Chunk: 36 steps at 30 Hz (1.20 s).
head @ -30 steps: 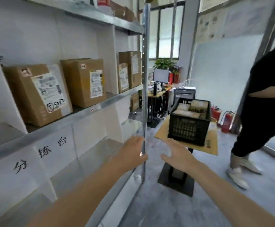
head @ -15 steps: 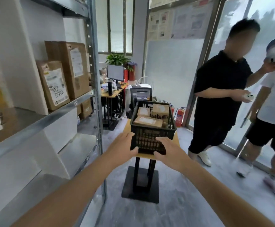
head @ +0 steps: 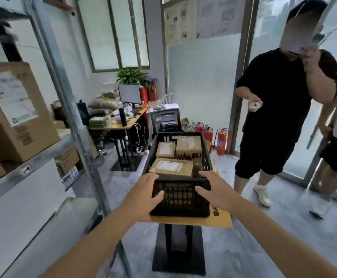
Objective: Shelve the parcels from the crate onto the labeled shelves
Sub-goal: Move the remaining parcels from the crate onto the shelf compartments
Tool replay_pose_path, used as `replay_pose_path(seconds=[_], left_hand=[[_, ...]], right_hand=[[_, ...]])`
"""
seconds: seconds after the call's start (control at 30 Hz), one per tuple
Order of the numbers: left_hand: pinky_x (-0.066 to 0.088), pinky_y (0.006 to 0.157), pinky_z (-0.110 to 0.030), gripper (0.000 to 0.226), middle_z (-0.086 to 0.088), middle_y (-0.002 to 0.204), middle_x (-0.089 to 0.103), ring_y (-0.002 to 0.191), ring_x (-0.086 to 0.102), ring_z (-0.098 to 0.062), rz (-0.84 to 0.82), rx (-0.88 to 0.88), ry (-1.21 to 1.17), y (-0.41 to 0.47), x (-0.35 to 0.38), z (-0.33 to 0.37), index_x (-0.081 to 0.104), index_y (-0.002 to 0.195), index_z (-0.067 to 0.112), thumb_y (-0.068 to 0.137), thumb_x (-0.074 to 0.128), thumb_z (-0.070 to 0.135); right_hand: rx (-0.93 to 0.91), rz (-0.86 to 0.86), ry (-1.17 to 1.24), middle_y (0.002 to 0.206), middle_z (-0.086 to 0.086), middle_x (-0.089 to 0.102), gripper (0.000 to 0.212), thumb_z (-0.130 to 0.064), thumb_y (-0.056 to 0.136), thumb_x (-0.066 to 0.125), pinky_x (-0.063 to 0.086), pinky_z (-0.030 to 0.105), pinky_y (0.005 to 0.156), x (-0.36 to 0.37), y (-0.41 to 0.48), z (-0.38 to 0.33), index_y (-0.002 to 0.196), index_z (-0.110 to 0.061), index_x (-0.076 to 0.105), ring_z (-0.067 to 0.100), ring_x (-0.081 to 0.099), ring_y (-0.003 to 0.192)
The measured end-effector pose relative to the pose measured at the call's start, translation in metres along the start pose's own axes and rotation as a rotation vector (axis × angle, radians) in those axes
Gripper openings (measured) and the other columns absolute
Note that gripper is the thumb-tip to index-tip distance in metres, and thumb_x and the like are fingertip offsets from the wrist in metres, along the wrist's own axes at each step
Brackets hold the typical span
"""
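- A black plastic lattice crate (head: 180, 197) stands on the pale wooden top (head: 219, 219) of a small stand with a black pedestal base (head: 178, 255), just right of the shelving.
- Brown cardboard parcels fill the crate. A flat one with a white label (head: 171, 167) lies nearest the front, a smaller labelled one (head: 165, 150) sits behind it on the left, and a taller one with dark printed characters (head: 188, 146) is on the right.
- The left hand (head: 143, 197) rests at the crate's near left corner. Its thumb lies across the front wall and its fingers are loosely spread, not clenched.
- The right hand (head: 217, 191) does the same at the near right corner, with relaxed fingers reaching the rim.
- The grey metal shelf rack (head: 63, 93) runs along the left, and a large brown cardboard box with a shipping label (head: 13, 113) sits on its middle shelf.
- A person in black clothes (head: 274, 109) stands just beyond the crate on the right, holding a small white object.
- Red fire extinguishers (head: 221, 141) stand on the floor behind the crate.
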<state>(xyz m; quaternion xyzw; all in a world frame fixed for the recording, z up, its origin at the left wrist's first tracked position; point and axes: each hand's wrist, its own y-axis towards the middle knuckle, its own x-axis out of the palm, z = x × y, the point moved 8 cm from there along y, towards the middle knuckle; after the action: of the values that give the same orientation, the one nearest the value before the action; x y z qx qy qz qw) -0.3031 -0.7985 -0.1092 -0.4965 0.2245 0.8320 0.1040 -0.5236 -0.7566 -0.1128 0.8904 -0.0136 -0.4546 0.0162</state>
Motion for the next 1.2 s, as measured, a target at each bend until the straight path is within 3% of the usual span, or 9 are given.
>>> replay_pose_path(seconds=[0.23,0.37,0.47,0.6,0.7,0.87,0.97,1.1,1.2], left_hand=[[0.035,0.088,-0.021,0.048,0.009,0.129,0.047,0.119,0.045,-0.009,0.019,-0.164,0.029,0.082,0.010,-0.049,0.043,0.133,0.026,0.090,0.056,0.044],[0.034,0.089,-0.019,0.046,0.009,0.129,0.046,0.116,0.042,-0.006,-0.039,-0.181,0.022,0.111,0.034,-0.069,0.043,0.132,0.026,0.091,0.055,0.042],[0.033,0.087,-0.018,0.043,0.011,0.124,0.043,0.115,0.041,-0.006,-0.062,-0.191,-0.003,0.136,0.046,-0.088,0.042,0.130,0.027,0.092,0.056,0.039],[0.035,0.096,-0.019,0.055,0.005,0.134,0.041,0.123,0.038,-0.010,-0.108,-0.155,0.024,0.173,0.056,-0.117,0.039,0.137,0.020,0.089,0.062,0.035],[0.036,0.101,-0.022,0.066,0.008,0.140,0.036,0.129,0.035,-0.009,-0.183,-0.130,0.010,0.200,0.070,-0.134,0.033,0.143,0.020,0.087,0.065,0.036],[0.033,0.103,-0.018,0.073,0.010,0.142,0.034,0.126,0.034,-0.003,-0.311,-0.043,-0.002,0.236,0.103,-0.150,0.033,0.139,0.026,0.080,0.072,0.043],[0.027,0.112,-0.027,0.091,0.003,0.149,0.028,0.137,0.027,-0.012,-0.403,-0.032,0.146,0.241,0.123,-0.159,0.025,0.144,0.021,0.074,0.076,0.046],[0.020,0.118,-0.037,0.100,-0.006,0.155,0.021,0.144,0.015,-0.022,-0.478,-0.058,0.364,0.245,0.140,-0.172,0.017,0.149,0.010,0.076,0.077,0.043],[0.012,0.119,-0.038,0.109,-0.009,0.157,0.015,0.144,0.010,-0.026,-0.474,-0.083,0.451,0.248,0.154,-0.174,0.009,0.151,0.006,0.075,0.075,0.047]], right_hand=[[0.053,-0.039,0.061,0.139,-0.001,0.046,0.053,-0.038,0.097,0.055,0.043,0.032,0.101,-0.001,0.114,0.044,0.144,-0.018,0.039,0.018,0.048,0.127],[0.085,-0.176,0.086,0.153,0.003,0.032,0.062,-0.034,0.099,0.053,0.042,0.021,0.088,0.034,0.162,0.056,0.152,-0.014,0.027,0.020,0.039,0.134],[0.059,-0.229,0.029,0.161,0.005,0.018,0.067,-0.035,0.101,0.051,0.029,0.031,0.113,0.049,0.203,0.057,0.155,-0.013,0.018,0.025,0.021,0.148],[0.028,-0.290,-0.034,0.166,0.004,0.001,0.072,-0.039,0.102,0.048,0.014,0.038,0.121,0.069,0.255,0.050,0.158,-0.017,0.010,0.023,0.000,0.153],[-0.017,-0.295,-0.087,0.164,0.004,0.010,0.071,-0.041,0.101,0.050,0.021,0.036,0.118,0.079,0.292,0.046,0.157,-0.016,0.015,0.024,0.012,0.151],[0.063,-0.350,-0.139,0.159,-0.002,0.024,0.074,-0.053,0.095,0.053,0.035,0.036,0.111,0.087,0.339,0.077,0.154,-0.020,0.023,0.022,0.031,0.143],[0.104,-0.430,-0.187,0.154,-0.005,0.033,0.068,-0.054,0.095,0.051,0.039,0.030,0.103,0.100,0.354,0.097,0.151,-0.020,0.032,0.018,0.041,0.136],[0.127,-0.588,-0.171,0.128,-0.009,0.059,0.052,-0.056,0.093,0.053,0.047,0.026,0.094,0.125,0.367,0.105,0.136,-0.027,0.049,0.014,0.056,0.119],[0.060,-0.652,-0.212,0.108,-0.015,0.062,0.053,-0.067,0.086,0.054,0.050,0.026,0.083,0.138,0.376,0.105,0.123,-0.029,0.054,0.010,0.060,0.101]])
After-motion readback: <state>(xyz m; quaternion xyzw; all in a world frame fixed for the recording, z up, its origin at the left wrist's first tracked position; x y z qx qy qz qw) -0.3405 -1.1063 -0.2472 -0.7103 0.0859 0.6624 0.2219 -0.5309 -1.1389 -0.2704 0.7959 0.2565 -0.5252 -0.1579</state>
